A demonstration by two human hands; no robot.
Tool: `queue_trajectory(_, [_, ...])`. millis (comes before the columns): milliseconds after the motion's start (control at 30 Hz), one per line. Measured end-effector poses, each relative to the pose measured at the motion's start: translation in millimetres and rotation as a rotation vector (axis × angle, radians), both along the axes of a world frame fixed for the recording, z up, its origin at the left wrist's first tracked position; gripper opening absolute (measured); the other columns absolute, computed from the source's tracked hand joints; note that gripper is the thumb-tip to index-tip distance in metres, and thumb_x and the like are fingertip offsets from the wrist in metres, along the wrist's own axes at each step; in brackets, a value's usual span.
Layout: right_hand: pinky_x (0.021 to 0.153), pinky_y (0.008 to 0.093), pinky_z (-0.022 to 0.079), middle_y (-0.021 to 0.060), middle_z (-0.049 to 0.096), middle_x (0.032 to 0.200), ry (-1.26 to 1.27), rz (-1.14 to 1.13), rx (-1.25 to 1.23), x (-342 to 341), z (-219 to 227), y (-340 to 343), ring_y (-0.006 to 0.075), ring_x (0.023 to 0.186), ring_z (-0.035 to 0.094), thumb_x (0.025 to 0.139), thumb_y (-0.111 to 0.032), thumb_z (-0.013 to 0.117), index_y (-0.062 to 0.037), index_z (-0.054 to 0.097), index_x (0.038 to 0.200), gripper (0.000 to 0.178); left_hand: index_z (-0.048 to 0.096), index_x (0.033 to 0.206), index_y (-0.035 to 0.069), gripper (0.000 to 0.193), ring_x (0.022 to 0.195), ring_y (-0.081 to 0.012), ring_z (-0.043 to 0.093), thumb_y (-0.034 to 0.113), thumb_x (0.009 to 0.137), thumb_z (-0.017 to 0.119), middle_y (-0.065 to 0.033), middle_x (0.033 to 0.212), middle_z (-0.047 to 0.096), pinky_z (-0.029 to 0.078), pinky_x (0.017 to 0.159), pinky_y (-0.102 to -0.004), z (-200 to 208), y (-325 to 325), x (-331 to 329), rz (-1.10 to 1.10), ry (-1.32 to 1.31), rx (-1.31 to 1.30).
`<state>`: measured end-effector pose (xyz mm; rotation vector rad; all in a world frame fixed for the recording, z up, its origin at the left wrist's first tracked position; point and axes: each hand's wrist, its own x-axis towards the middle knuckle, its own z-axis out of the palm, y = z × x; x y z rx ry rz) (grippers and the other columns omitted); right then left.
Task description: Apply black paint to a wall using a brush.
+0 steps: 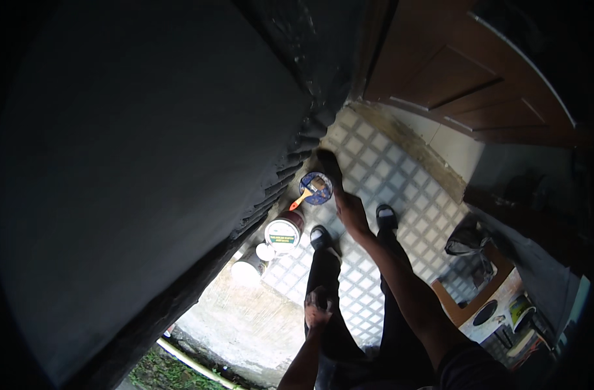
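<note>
My right hand reaches forward over the tiled floor with its fingers closed round a dark, long object. Shadow hides what kind of thing it is. Just left of that hand, a paintbrush with an orange handle and pale bristles lies across a round blue, paint-marked container. My left hand is low, in front of my left leg, with its fingers curled round something small and dark. I cannot make out what that is.
A dark, grooved wall fills the left. Beside it stand a maroon paint bucket with a white lid and a brightly lit pale container. Ahead right is a brown panelled door. A wooden chair and a black bag are at right.
</note>
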<state>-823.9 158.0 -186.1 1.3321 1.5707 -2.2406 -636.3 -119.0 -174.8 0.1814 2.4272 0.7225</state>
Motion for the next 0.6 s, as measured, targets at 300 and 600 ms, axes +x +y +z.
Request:
queue_trajectory(300, [0.053, 0.0332, 0.037, -0.0005, 0.044, 0.058, -0.031, 0.477, 0.222, 232.2, 127.8, 84.1, 0.0093, 0.057, 0.041, 0.078, -0.038, 0.069, -0.0042, 0.053, 0.068, 0.039, 0.043, 0.124, 0.006, 0.066, 0.08, -0.0171, 0.062, 0.001, 0.065, 0.071, -0.0096, 0.093, 0.063, 0.051, 0.069, -0.0279, 65.3, -6.2, 46.4, 0.692, -0.012, 0.426])
queue_trajectory(600, [0.056, 0.0366, 0.045, 0.0039, 0.056, 0.065, -0.153, 0.4, 0.912, 504.5, 120.8, 150.9, 0.0161, 0.054, 0.05, 0.065, -0.034, 0.08, -0.0013, 0.058, 0.077, 0.041, 0.055, 0.113, 0.005, 0.038, 0.084, -0.0182, 0.064, 0.01, 0.076, 0.065, -0.01, 0.097, 0.065, 0.051, 0.068, -0.0315, 124.5, 8.1, 76.2, 0.46, -0.094, 0.533])
